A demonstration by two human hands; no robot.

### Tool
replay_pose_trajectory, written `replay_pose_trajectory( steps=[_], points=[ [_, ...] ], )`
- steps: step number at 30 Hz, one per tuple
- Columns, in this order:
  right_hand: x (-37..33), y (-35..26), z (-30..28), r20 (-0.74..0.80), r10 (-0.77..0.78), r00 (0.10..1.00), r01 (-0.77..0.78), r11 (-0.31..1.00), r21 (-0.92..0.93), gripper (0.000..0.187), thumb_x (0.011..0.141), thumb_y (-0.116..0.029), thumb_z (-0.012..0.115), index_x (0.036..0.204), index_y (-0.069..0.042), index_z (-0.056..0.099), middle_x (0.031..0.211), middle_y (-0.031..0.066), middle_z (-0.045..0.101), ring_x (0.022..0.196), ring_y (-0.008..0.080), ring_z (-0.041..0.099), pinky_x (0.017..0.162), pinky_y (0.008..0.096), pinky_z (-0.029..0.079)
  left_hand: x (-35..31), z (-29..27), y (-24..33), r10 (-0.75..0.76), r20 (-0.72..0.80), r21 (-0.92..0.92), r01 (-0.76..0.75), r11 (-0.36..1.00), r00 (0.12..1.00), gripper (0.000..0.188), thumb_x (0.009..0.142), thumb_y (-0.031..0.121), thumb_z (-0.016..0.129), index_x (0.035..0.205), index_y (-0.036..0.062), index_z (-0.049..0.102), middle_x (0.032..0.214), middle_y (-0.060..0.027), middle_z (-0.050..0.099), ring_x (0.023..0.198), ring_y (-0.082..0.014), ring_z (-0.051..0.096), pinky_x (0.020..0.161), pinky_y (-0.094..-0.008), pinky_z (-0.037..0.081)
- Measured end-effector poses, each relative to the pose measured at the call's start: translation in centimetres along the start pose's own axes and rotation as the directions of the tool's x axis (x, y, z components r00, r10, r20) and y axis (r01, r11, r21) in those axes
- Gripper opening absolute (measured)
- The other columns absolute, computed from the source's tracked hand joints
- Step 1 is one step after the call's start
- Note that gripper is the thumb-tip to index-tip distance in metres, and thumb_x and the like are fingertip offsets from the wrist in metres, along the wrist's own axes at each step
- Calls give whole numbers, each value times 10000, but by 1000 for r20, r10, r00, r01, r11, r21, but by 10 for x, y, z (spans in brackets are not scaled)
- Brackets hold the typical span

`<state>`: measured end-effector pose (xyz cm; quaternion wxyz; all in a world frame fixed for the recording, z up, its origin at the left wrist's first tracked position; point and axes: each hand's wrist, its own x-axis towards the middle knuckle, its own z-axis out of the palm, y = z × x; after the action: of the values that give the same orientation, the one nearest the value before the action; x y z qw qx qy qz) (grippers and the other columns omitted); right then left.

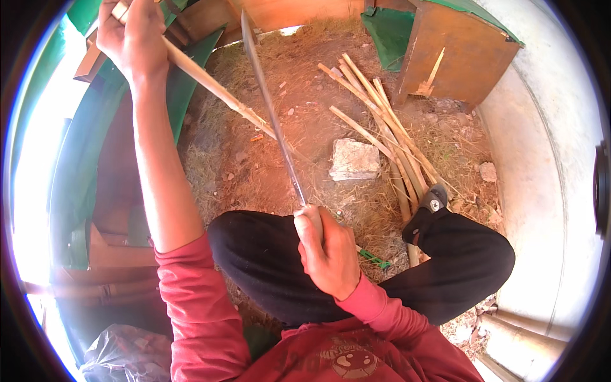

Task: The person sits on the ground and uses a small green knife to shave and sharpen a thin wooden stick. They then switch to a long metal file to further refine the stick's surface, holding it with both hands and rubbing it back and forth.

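Note:
My left hand (pixel 137 44), raised at the upper left, is closed round a pale wooden stick (pixel 207 79). The stick slants down to the right, and its lower end meets or passes behind a long blade. My right hand (pixel 328 251), above my bent left leg, is wrapped round the handle of that long-bladed knife (pixel 270 105). The blade points up and away, leaning slightly left, and crosses the stick's lower end in this view. Whether blade and stick touch I cannot tell.
A pale stone block (pixel 355 159) rests on the reddish dirt. Right of it lies a bundle of sticks (pixel 388 124), reaching my sandalled foot (pixel 428 210). A brown wooden panel (pixel 455 54) stands far right, beside a whitish wall (pixel 534 159). A clear plastic bag (pixel 127 353) sits lower left.

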<state>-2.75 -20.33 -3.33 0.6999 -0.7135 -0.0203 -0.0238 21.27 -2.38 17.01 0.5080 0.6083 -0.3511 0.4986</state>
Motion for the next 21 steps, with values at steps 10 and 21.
replay_pose_trajectory(
  steps=[10, 21],
  points=[
    [14, 12, -10, 191, 362, 912, -404, 874, 271, 466, 1023, -473, 460, 860, -41, 523, 527, 12, 450, 387, 104, 462, 383, 278, 387, -5, -7, 7, -13, -216, 372, 95, 923, 976, 219, 822, 142, 618, 956, -21, 558, 633, -46, 565, 557, -81, 526, 530, -232, 433],
    [35, -20, -24, 291, 344, 893, -389, 914, 113, 432, 1022, -415, 484, 878, -20, 586, 583, 154, 523, 544, 317, 592, 517, 391, 449, -11, -8, 11, 149, -184, 597, -10, 803, 972, 265, 820, 161, 632, 981, -41, 571, 646, -58, 577, 576, -111, 548, 553, -264, 449]
  ],
)
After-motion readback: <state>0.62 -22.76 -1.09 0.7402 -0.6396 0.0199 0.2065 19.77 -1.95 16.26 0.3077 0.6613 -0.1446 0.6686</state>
